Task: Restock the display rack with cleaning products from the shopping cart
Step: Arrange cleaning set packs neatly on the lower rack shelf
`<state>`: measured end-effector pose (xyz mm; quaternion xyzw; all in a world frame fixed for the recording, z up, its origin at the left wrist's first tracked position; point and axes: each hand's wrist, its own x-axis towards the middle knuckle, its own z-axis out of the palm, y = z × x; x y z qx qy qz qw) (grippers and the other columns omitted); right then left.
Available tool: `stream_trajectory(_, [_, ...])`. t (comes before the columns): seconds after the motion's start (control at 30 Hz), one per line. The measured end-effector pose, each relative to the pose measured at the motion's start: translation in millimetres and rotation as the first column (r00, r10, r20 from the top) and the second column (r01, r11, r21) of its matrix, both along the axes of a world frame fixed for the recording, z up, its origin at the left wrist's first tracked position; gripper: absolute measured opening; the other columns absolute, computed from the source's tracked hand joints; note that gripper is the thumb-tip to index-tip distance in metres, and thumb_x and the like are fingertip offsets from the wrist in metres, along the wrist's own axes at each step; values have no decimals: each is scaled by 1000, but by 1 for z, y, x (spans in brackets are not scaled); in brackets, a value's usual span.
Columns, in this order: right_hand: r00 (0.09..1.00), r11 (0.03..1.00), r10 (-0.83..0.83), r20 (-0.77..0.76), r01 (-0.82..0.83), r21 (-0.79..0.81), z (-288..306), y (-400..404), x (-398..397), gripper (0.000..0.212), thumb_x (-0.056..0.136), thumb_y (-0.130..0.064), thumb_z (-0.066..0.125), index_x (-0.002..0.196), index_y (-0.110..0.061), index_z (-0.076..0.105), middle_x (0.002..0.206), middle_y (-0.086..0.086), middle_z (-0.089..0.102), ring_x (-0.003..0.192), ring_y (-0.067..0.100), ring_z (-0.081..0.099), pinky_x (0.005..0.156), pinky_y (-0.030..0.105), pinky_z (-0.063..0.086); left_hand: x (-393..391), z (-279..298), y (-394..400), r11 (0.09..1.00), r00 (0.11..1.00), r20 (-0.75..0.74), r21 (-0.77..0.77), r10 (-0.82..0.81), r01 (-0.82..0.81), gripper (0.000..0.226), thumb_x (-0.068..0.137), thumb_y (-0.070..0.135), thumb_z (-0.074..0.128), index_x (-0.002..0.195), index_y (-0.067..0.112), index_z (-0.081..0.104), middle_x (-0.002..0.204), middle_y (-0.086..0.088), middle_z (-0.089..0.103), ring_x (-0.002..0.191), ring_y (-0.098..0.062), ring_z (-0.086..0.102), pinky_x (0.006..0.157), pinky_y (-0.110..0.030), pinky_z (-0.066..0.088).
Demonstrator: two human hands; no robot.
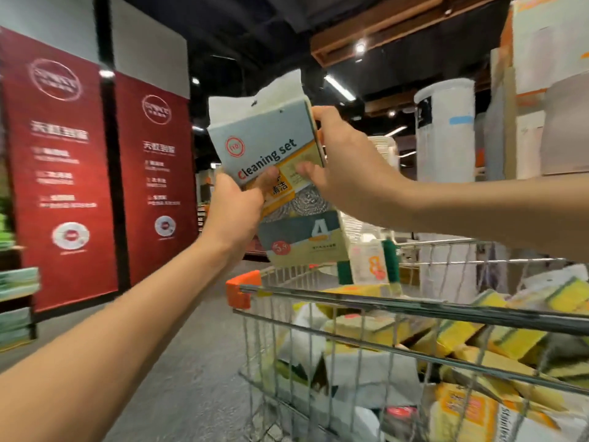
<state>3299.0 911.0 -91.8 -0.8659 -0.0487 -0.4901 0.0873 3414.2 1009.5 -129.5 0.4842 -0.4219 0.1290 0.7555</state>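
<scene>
While raised above the silver wire shopping cart (398, 309), a flat grey-and-yellow "cleaning set" pack (277, 173) is held upright. Its lower left edge is gripped by the left hand (236, 212), and its right edge is pinched by the right hand (344, 164).

Glossy, probably plastic-wrapped pack (274, 173); metal-wire cart (350, 317)

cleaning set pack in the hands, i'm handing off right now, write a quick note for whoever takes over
Left hand: grips the cleaning set pack at its lower left edge, thumb on the front.
Right hand: grips the same pack at its right edge, thumb on the front.
The pack is held up in the air above the near left corner of the shopping cart, tilted.
The cart holds many more sponge packs and other packs in a loose pile.
Done: one pack lifted out.
Left: hang or place this pack on the display rack, which is not clearly in view, then work through the cart.
</scene>
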Motion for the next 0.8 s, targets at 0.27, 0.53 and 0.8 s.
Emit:
stream_trajectory(0.27, [891, 891, 453, 37, -454, 29, -16, 111, 70, 50, 88, -8, 56, 131, -14, 32, 120, 3, 54, 110, 16, 53, 90, 37, 50, 9, -8, 147, 873, 876, -34, -73, 480, -482, 41, 88, 10, 62, 122, 8, 39, 118, -5, 58, 105, -11, 60, 79, -22, 56])
stream_trajectory(0.53, [481, 485, 874, -70, -858, 169, -81, 260, 97, 49, 88, -10, 61, 130, -12, 35, 115, -9, 55, 105, -1, 54, 87, 11, 47, -45, -87, 296, 331, 331, -93, -14, 939, -944, 57, 77, 34, 65, 120, 7, 39, 122, -11, 49, 110, -16, 54, 94, -33, 50])
stream_trajectory(0.8, [-58, 6, 985, -165, -930, 367, -233, 383, 59, 47, 84, -6, 64, 123, -8, 37, 106, -23, 47, 89, -19, 53, 80, 8, 48, -163, -227, 367, -197, -232, -173, 197, 957, -960, 76, 81, 19, 71, 140, 7, 25, 125, -1, 33, 123, -16, 38, 106, -32, 36])
